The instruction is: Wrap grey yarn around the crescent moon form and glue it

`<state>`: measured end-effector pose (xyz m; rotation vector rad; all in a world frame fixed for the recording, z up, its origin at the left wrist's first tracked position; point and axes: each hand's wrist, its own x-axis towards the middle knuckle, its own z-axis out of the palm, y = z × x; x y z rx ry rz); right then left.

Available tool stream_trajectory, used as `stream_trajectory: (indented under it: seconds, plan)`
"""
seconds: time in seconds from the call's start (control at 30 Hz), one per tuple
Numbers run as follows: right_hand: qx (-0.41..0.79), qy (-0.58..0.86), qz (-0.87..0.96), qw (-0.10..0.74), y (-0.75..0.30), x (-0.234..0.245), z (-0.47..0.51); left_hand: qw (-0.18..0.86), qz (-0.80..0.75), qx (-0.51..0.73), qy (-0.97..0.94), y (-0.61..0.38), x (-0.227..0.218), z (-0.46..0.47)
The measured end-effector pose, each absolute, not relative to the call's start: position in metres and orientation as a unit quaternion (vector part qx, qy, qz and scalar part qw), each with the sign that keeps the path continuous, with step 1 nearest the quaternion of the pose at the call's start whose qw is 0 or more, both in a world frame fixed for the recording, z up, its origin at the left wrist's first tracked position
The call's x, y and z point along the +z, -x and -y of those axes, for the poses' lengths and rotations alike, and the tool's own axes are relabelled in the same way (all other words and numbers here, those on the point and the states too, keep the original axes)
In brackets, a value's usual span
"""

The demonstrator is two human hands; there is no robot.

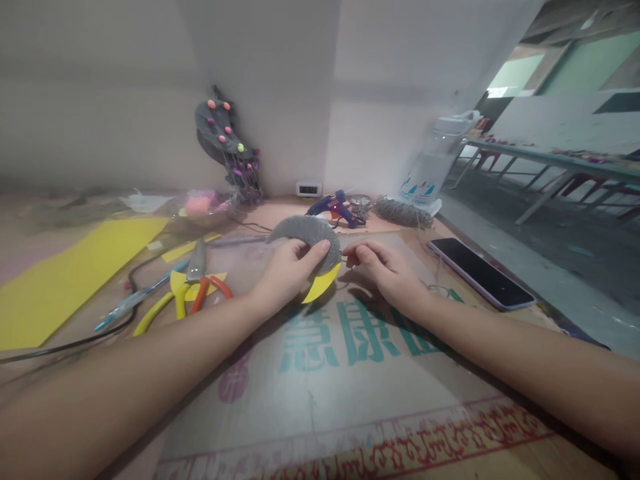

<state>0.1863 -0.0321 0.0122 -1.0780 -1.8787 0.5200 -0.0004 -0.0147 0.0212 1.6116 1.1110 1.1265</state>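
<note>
My left hand (293, 267) grips a crescent moon shape (311, 231) wrapped in grey yarn, thumb on its face. The lower tip of the crescent is bare yellow card (323, 283). Just right of it, my right hand (377, 263) pinches the grey yarn (344, 257) close to the crescent's edge, fingertips together. From the right hand's side a thin strand runs across the board towards a grey yarn skein (403, 211) at the back right.
Pliers (196, 270), scissors handles (204, 293), a blue pen (140, 295) and yellow card (75, 280) lie left. At the back are a glue gun (337, 208), a small clock (309, 189) and a decorated grey moon (220, 133). A bottle (430, 160) and phone (480, 272) stand and lie right.
</note>
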Motion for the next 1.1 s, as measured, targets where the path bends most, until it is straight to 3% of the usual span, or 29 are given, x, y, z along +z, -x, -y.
stream_trajectory:
  seconds: [0.33,0.83,1.1]
  plan:
    - [0.195,0.448,0.777,0.398,-0.181,0.015,0.035,0.376,-0.453,0.427,-0.687,0.001,0.018,0.016]
    - [0.263,0.451,0.711,0.471,-0.186,0.008,0.025,0.402,-0.439,0.431,-0.678,0.002,0.015,0.011]
    - [0.323,0.444,0.701,0.454,-0.185,0.010,0.025,0.407,-0.451,0.434,-0.665,0.003,0.016,0.009]
